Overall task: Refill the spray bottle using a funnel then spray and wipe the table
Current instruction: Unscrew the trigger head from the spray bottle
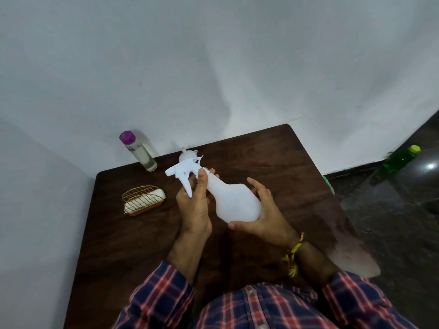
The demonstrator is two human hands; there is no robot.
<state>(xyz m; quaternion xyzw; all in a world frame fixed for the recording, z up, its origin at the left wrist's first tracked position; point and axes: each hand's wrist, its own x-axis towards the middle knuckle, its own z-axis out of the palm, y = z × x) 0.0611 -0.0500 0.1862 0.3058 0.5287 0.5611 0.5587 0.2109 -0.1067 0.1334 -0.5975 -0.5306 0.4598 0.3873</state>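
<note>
Spray bottle (234, 203) tilted, nozzle far-left; left hand (194, 207) grips neck, right hand (263, 217) cups base

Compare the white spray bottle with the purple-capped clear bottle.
The white plastic spray bottle is opaque and pear-shaped, held tilted above the table by the left hand and right hand. The clear cylindrical bottle with the purple cap stands upright, untouched, at the table's far edge. It has a plain cap; the spray bottle has a trigger head.
</note>
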